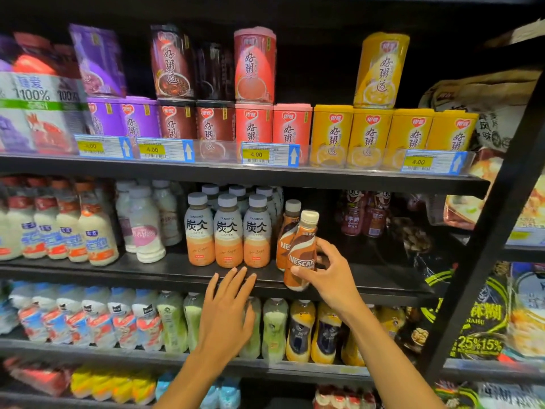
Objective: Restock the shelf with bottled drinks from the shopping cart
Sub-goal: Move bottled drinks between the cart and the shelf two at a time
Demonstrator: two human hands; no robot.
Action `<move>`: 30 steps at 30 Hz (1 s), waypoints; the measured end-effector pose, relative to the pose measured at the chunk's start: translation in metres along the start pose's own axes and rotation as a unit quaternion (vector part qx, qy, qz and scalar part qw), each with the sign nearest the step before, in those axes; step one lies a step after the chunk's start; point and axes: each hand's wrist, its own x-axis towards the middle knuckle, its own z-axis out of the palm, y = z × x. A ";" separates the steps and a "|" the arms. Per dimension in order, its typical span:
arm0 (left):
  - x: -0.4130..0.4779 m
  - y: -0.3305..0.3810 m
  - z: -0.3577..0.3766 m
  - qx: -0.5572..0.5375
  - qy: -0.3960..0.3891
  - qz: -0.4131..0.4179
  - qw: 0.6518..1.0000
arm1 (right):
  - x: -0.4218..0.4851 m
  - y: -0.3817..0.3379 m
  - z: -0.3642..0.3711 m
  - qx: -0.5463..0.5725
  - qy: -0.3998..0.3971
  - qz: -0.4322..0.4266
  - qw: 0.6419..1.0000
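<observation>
Bottle pinched by right hand, tilted to seat on shelf; left hand spread flat, empty

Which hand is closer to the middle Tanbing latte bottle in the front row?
Left. The left hand, open, has fingertips just below the middle Tanbing latte bottle; the right hand grips a Nescafe bottle further right.
</observation>
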 end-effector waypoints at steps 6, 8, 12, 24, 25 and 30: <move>-0.002 -0.001 -0.004 0.031 -0.051 0.000 0.998 | 0.007 -0.005 0.016 -0.066 0.027 -0.025 0.997; -0.002 -0.001 -0.006 0.022 -0.059 -0.001 0.998 | 0.012 -0.002 0.021 -0.080 0.040 -0.023 0.996; -0.002 -0.001 -0.007 0.011 -0.068 -0.003 0.998 | 0.023 0.003 0.027 -0.106 0.039 -0.002 0.994; -0.002 -0.002 -0.009 -0.008 -0.078 -0.011 0.997 | 0.023 0.010 0.026 -0.364 0.042 -0.146 0.919; -0.002 -0.002 -0.008 -0.011 -0.077 -0.010 0.997 | 0.021 0.011 0.024 -0.422 0.042 -0.191 0.886; -0.002 -0.003 -0.006 -0.014 -0.080 -0.011 0.997 | 0.023 0.016 0.025 -0.540 0.049 -0.241 0.805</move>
